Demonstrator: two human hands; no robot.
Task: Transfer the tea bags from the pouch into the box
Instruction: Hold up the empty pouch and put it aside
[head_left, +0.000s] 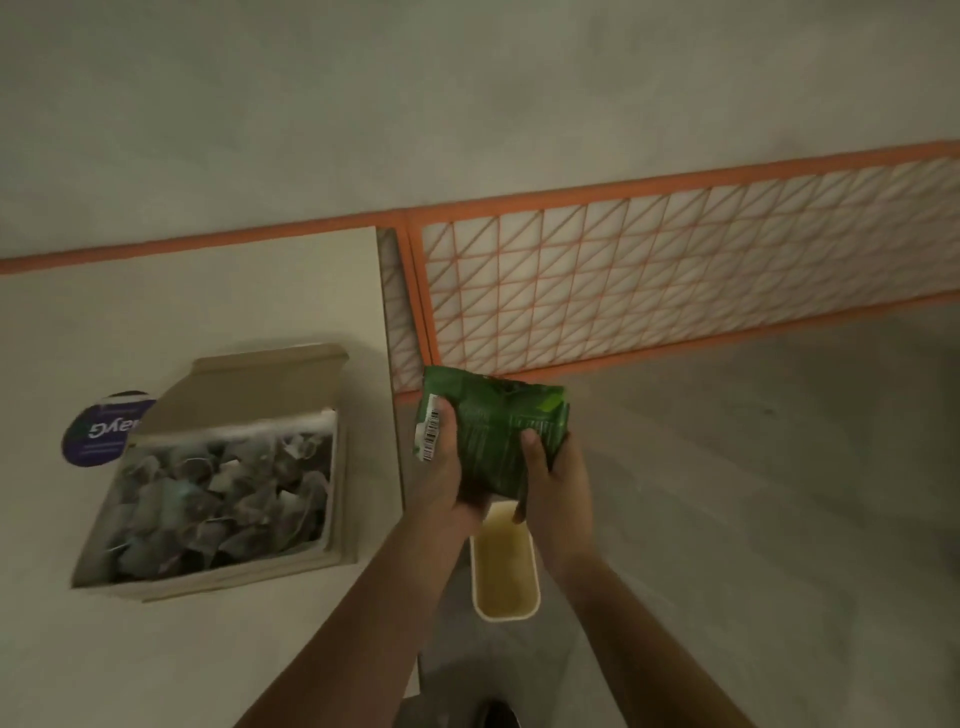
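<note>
A green foil pouch (491, 426) is held up in the air to the right of the table edge. My left hand (449, 467) grips its left side, beside a white barcode label. My right hand (553, 480) grips its right side, thumb on the front. An open cardboard box (340, 467) sits on the white table at the left, its lid flap standing up at the back. Several tea bags (223, 499) with strings fill the box in a loose heap. What the pouch holds is hidden.
A round purple sticker (98, 431) lies on the white table (156, 312) behind the box. An empty cream-coloured bin (504, 613) stands on the grey floor below my hands. An orange wire-grid rack (649, 280) runs along the wall to the right.
</note>
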